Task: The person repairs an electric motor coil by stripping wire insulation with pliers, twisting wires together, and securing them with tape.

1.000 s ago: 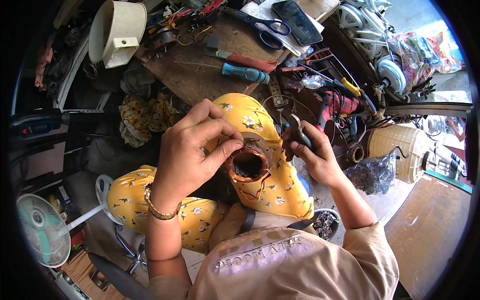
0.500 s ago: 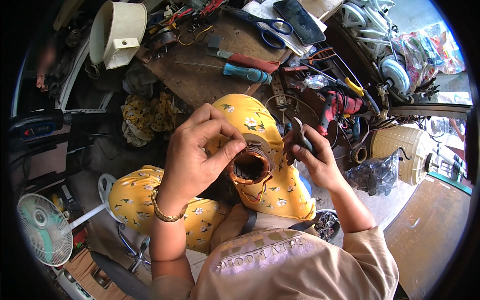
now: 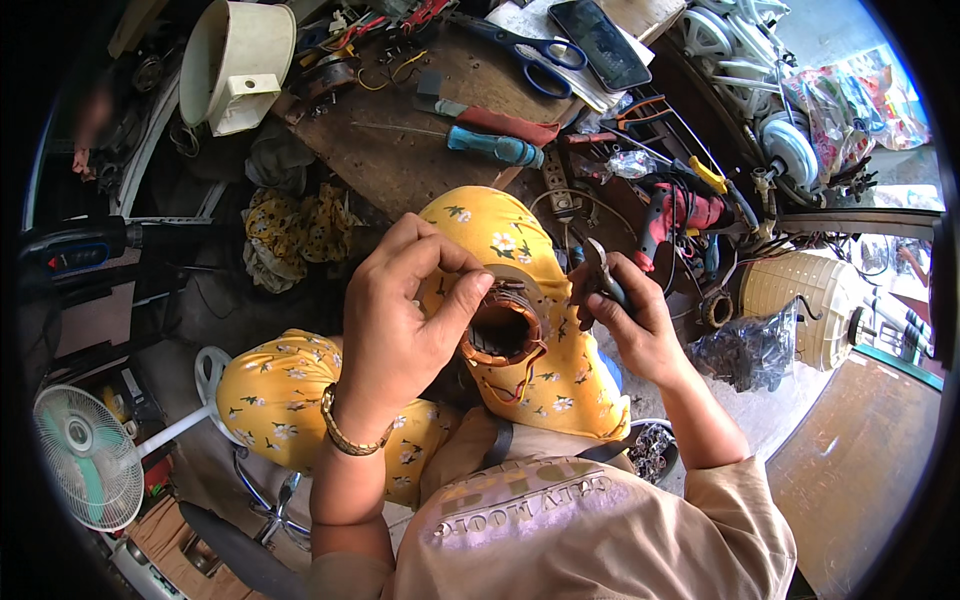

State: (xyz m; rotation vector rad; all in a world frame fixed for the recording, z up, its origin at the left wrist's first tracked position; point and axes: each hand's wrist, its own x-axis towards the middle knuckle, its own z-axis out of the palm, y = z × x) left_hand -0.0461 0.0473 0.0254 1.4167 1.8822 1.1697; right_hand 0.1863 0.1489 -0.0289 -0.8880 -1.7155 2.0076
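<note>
A copper-wound motor stator [image 3: 500,350] sits on my leg in yellow floral trousers [image 3: 545,390], with thin coloured wires [image 3: 520,385] hanging from its lower rim. My left hand [image 3: 405,320] is at its upper left, thumb and index finger closed at the top windings; whatever they pinch is too small to make out. My right hand [image 3: 640,320] is closed around metal pliers [image 3: 605,275] with dark grips, held upright just right of the stator and apart from it.
A cluttered wooden bench [image 3: 370,160] ahead holds scissors [image 3: 545,65], a phone [image 3: 600,40] and a blue-handled screwdriver [image 3: 495,147]. A red drill [image 3: 680,215] lies right among cables. A white fan [image 3: 82,455] stands lower left. A metal sheet [image 3: 855,450] is at lower right.
My left hand has shifted slightly right and down along the top of the stator, still pinched. My right hand and the pliers have moved a little rightward.
</note>
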